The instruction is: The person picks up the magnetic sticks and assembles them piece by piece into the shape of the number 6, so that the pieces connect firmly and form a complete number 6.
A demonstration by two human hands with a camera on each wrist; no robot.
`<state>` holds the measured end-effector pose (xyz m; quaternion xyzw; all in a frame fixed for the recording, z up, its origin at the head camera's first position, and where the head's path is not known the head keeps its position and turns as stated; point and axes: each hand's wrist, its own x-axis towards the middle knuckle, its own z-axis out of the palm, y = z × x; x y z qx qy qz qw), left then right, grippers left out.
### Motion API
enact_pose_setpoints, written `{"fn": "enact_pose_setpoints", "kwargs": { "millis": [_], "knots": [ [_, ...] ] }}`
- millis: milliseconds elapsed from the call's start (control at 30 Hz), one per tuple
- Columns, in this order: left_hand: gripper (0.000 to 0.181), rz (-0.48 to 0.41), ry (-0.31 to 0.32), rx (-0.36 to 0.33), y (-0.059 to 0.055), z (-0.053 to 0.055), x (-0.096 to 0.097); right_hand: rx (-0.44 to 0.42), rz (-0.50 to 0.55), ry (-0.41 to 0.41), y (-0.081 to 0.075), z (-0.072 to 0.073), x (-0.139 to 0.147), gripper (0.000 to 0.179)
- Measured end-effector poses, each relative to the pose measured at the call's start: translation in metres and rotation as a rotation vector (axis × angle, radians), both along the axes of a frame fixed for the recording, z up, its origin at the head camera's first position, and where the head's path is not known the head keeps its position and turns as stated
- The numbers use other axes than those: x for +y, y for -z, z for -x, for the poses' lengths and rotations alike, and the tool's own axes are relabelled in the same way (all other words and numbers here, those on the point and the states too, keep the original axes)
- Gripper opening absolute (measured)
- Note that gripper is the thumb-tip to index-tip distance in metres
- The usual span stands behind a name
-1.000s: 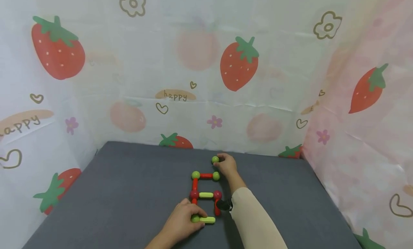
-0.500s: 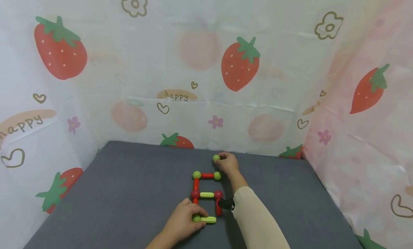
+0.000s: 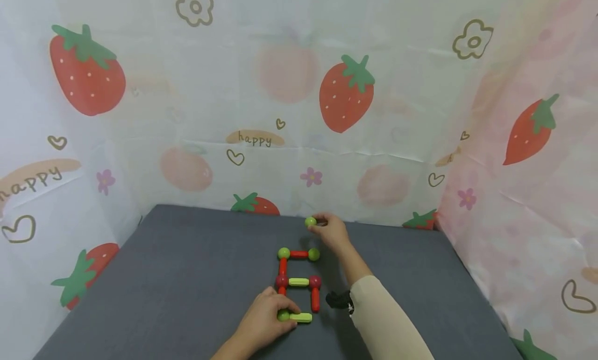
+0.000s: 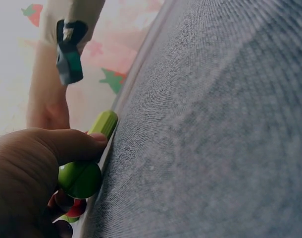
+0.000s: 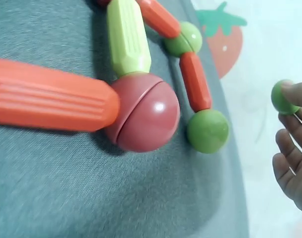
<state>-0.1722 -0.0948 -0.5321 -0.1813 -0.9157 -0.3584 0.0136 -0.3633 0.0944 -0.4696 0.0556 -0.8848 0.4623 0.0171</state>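
At the table's far edge my right hand pinches a loose green ball, raised off the surface; the right wrist view shows that ball between thumb and fingertips. Below it lies a figure of magnetic rods and balls. Its far side has two green balls joined by a red rod. Across its middle, a yellow-green rod links two red balls. My left hand holds the near-left green ball, its thumb reaching over the attached yellow-green rod.
A red rod runs toward me from the right red ball, its near end apart from the near yellow-green rod. The dark grey table is closed in at the back and sides by strawberry-print cloth.
My right hand has risen slightly and moved farther back with the green ball, away from the figure. The left hand keeps its place on the near-left corner.
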Motion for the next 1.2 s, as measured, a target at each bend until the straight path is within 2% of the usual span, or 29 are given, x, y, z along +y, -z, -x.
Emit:
{"fn": "enact_pose_setpoints", "kwargs": {
  "millis": [300, 667, 967, 1200],
  "knots": [
    [0.02, 0.007, 0.003, 0.009, 0.002, 0.0, 0.0, 0.111, -0.064, -0.087, -0.015, -0.038, 0.012, 0.034],
    [0.02, 0.0, 0.002, 0.014, 0.002, 0.0, -0.001, 0.153, -0.128, -0.16, -0.023, -0.086, 0.03, 0.036],
    [0.02, -0.006, 0.009, 0.014, 0.004, -0.001, 0.002, 0.119, -0.116, -0.221, -0.015, -0.118, 0.047, 0.035],
    [0.02, 0.008, 0.008, 0.038, 0.002, -0.001, 0.001, 0.08, -0.094, -0.28, -0.005, -0.134, 0.054, 0.034]
  ]
}}
